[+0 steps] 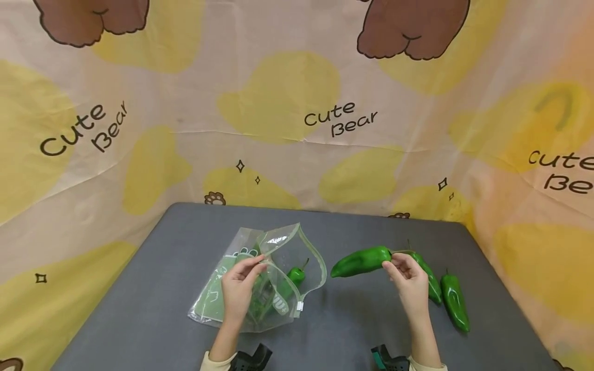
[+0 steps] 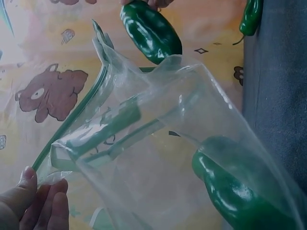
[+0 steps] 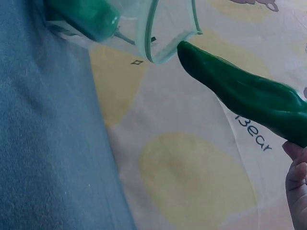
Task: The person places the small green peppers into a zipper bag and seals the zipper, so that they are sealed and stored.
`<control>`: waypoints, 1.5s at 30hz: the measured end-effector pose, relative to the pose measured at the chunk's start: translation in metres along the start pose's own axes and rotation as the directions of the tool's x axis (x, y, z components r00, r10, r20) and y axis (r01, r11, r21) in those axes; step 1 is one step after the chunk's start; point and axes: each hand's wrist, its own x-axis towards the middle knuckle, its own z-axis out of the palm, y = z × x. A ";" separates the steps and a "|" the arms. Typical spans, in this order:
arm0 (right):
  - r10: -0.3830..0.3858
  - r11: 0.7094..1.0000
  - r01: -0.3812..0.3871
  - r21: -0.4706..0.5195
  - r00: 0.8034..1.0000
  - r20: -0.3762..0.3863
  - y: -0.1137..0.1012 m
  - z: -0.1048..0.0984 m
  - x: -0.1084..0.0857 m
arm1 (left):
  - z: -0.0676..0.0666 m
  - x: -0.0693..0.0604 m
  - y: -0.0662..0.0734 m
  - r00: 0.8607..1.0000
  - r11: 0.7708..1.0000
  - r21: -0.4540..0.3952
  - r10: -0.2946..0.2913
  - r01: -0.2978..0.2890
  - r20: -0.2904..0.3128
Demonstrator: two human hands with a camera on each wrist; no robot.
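A clear zip bag (image 1: 218, 296) with green print lies at the table's middle left, its mouth spread toward the right. My left hand (image 1: 240, 288) pinches the rim of that bag between thumb and fingers. Inside it sits a green pepper (image 2: 240, 187), stem toward the mouth. My right hand (image 1: 408, 278) pinches another green pepper (image 1: 362, 262) near its stem end. This pepper's tip points left, just short of the bag's opening, as the right wrist view (image 3: 240, 88) also shows.
Two more green peppers lie on the grey table (image 1: 352, 330) to the right: one pepper (image 1: 431, 281) partly behind my right hand, the other pepper (image 1: 455, 303) farther right. A printed cloth (image 1: 287, 154) rises behind the table and along its sides.
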 end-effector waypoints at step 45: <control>-0.177 0.963 0.121 0.239 0.957 0.228 -0.007 0.062 -0.014 | 0.004 -0.002 0.002 0.997 0.998 0.051 0.042 -0.045 0.060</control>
